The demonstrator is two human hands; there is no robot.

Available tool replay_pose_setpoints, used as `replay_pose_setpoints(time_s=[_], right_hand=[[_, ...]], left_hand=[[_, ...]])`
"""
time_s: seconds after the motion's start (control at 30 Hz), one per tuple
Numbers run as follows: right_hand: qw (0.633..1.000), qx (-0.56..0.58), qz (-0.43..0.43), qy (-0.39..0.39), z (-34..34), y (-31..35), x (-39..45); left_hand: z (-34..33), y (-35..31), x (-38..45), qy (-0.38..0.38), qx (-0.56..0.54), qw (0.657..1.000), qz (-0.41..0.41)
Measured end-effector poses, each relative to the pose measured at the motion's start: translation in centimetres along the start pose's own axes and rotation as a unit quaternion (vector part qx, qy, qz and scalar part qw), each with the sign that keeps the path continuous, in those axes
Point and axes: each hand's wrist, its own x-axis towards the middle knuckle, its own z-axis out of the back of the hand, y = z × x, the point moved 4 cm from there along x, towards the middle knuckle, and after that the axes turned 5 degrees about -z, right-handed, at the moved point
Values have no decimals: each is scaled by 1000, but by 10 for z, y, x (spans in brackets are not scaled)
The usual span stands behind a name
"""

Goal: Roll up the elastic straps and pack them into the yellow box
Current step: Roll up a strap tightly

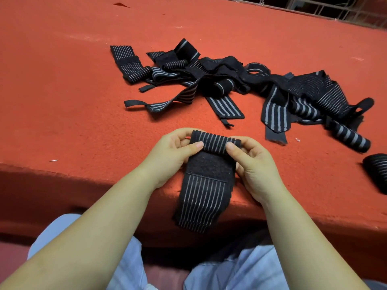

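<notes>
Left hand (178, 151): holds the left end of the roll, thumb on top, fingers curled behind it.
Right hand (249, 162): holds the right end of the roll the same way, thumb on top, fingers tucked behind.
Strap (206, 185): black with thin gray lines. Its top end is rolled up between the two hands. The rest hangs flat, over the table edge toward the lap, with a fuzzy black patch just below the roll.
Pile (230, 80): many more black striped straps lie tangled farther back on the table. Some are loose, some partly rolled.
Rolled strap (351, 139): lies at the right, near the pile.
Table (73, 91): covered in red cloth.
Box: not in view.
</notes>
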Motion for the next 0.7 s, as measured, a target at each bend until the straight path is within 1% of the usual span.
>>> replay_pose_setpoints(time_s=[0.13, 0.27, 0.4, 0.5, 0.7], right_hand=[[997, -74, 12, 7, -9, 3, -2], [998, -47, -5, 32, -4, 2, -1], [999, -13, -8, 43, 3, -2, 2], [999, -20, -5, 44, 4, -3, 3], [997, -64, -5, 33, -1, -1, 0]], left_hand=[[4, -3, 0, -21, -7, 999, -25], [4, -3, -1, -19, -16, 999, -31], [1, -2, -1, 6, -17, 1000, -6], [-1, -1, -1, 11, 7, 1000, 10], [-2, -7, -5, 1, 32, 999, 8]])
